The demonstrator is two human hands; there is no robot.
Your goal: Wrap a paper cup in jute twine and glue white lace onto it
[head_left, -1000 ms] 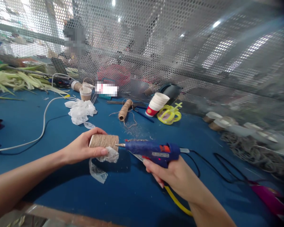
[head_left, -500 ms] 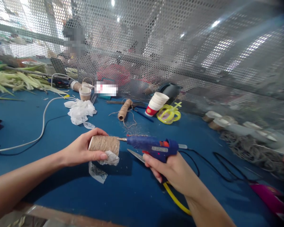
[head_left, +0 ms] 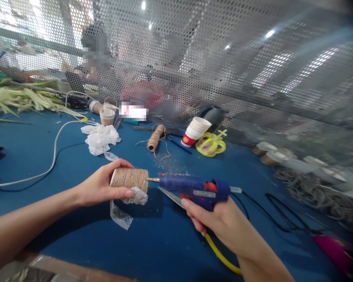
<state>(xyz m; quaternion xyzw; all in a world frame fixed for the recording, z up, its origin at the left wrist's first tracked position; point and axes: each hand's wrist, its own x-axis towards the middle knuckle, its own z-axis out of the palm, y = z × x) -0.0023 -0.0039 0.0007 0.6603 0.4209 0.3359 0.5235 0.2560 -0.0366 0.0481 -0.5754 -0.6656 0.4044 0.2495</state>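
My left hand is wrapped round a paper cup bound in brown twine, lying on its side above the table. My thumb presses a strip of white lace to its near side, and the lace's loose end hangs below. In my right hand is a blue glue gun, its metal tip pointing left at the cup's right end. A pair of scissors with a yellow handle lies under the gun, partly hidden by my right hand.
Farther back are crumpled white lace, a roll of twine, stacked paper cups and a yellow crown-shaped piece. A white cord crosses the left side; a black cord runs right. A perforated metal screen stands behind.
The glue gun and my right hand have moved slightly right and down, so the tip has drawn back to the cup's right edge. My left hand holds nearly still.
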